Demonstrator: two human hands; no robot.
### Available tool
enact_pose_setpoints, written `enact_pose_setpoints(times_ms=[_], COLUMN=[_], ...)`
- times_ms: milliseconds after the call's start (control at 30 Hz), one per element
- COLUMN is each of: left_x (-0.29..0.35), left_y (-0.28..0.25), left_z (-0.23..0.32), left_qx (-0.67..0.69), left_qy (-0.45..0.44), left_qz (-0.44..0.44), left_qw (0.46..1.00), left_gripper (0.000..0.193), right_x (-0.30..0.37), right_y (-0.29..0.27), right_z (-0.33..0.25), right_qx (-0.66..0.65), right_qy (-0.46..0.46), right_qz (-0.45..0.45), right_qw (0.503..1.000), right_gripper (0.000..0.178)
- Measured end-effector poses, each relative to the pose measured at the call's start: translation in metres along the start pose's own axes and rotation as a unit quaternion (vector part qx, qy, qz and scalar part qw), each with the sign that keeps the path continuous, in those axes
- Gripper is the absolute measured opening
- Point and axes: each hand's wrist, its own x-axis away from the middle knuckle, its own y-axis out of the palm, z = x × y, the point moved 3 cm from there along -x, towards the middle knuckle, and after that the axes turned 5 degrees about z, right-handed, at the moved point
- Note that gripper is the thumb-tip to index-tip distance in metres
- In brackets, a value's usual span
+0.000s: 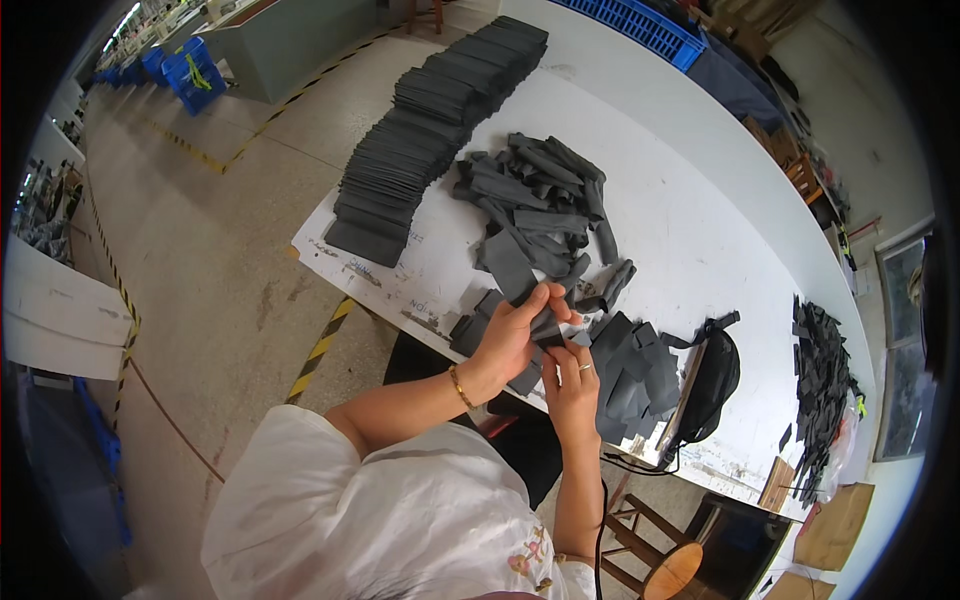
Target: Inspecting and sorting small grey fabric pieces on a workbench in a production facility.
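Observation:
My left hand (513, 332) and my right hand (570, 378) meet over the near edge of a white table (690, 230). Both pinch the same small dark grey fabric piece (546, 326), which is folded between the fingers. A loose heap of grey strips (540, 205) lies just beyond my hands. Flat grey pieces (630, 370) are piled to the right of my right hand. A long overlapped row of dark grey pieces (430, 120) runs along the table's left side.
A black pouch with a strap (712, 380) lies right of the flat pieces. More dark scraps (822, 385) sit at the far right. A wooden stool (660, 560) stands below. Blue crates (185, 70) are on the floor, far left.

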Motion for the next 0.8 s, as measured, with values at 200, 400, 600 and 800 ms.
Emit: enact_pose_setpoints(times_ms=[200, 400, 600, 800], left_x=[0.008, 0.010, 0.011, 0.009], left_y=[0.005, 0.006, 0.008, 0.003], left_z=[-0.009, -0.011, -0.009, -0.011], left_qx=[0.024, 0.030, 0.043, 0.050], left_qy=[-0.032, -0.026, -0.019, -0.021], left_qz=[0.015, 0.012, 0.003, -0.007], left_qw=[0.999, 0.999, 0.999, 0.999], left_gripper=[0.025, 0.027, 0.027, 0.026], right_x=[-0.003, -0.006, -0.008, -0.010], right_y=[0.000, 0.002, 0.003, 0.002], right_z=[0.001, 0.003, 0.003, 0.003], right_qx=[-0.027, -0.044, -0.047, -0.055], right_qy=[-0.026, -0.016, -0.008, 0.000], right_qz=[0.022, 0.025, 0.016, 0.008], right_qw=[0.999, 0.999, 0.999, 0.998], right_gripper=[0.021, 0.019, 0.017, 0.017])
